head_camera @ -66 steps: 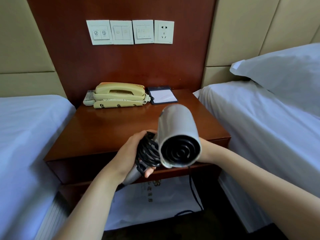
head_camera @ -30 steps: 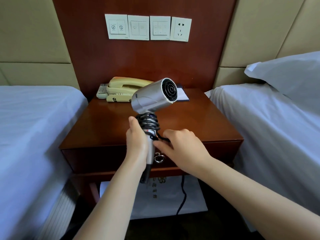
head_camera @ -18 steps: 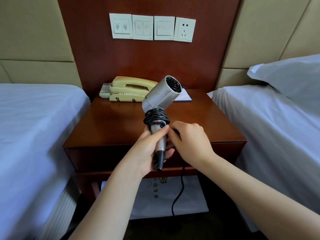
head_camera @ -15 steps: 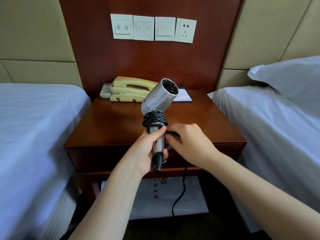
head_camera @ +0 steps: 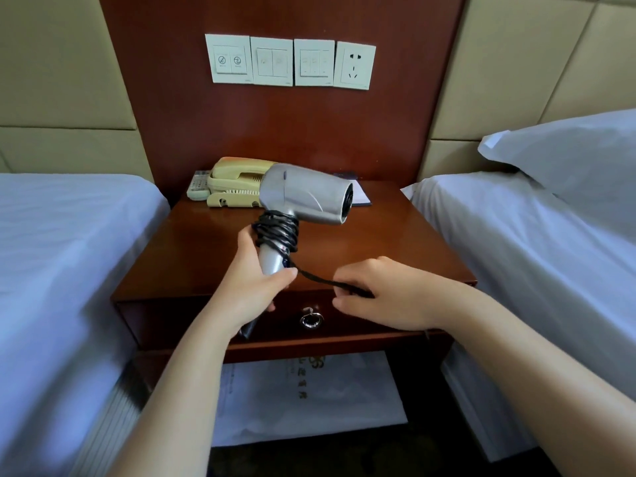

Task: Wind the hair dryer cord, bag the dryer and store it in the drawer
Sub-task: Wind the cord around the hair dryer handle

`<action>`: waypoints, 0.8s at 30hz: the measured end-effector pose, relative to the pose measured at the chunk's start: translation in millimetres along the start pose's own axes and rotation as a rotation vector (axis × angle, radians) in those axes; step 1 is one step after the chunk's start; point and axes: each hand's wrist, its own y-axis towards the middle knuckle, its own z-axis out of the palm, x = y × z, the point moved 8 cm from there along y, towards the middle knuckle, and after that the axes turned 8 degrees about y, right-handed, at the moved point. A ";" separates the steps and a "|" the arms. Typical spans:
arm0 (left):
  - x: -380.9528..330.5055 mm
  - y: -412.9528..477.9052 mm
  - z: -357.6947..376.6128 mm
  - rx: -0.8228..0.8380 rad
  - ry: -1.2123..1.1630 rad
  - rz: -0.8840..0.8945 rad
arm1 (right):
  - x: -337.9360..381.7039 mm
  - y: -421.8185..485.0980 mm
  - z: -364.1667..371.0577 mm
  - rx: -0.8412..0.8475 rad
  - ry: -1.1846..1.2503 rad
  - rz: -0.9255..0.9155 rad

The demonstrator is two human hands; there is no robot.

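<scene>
Hair dryer (head_camera: 303, 193) handle-down in closed left hand (head_camera: 253, 287), nozzle rightward; right hand (head_camera: 385, 297) pinching cord (head_camera: 320, 278).

A cream telephone (head_camera: 237, 182) sits at the back of the wooden nightstand (head_camera: 395, 242); a remote (head_camera: 198, 189) lies just left of it; a notepad (head_camera: 361, 197) lies to its right; switch plates (head_camera: 272, 61) and a socket (head_camera: 355, 65) line the panel above; white beds (head_camera: 69, 242) flank both sides.

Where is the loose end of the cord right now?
In the head view, the cord runs from the coils on the hair dryer handle rightward into the right hand, above the drawer.
</scene>
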 end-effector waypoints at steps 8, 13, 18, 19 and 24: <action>1.7 -3.3 24.4 0.143 0.394 -0.001 | 46.4 -15.1 -24.9 -0.380 -0.516 -0.247; -14.7 -13.8 53.6 0.298 0.333 0.062 | 51.9 -13.8 -32.7 -0.552 -0.440 -0.374; -23.9 -29.2 78.6 0.429 0.205 0.088 | 43.8 -10.7 -36.1 -0.555 -0.431 -0.374; -28.4 -32.9 81.6 0.451 0.201 0.113 | 41.4 -11.0 -38.9 -0.555 -0.439 -0.364; -30.4 -33.1 90.9 0.441 0.383 0.207 | 7.3 -3.4 -56.6 -0.473 -0.385 -0.122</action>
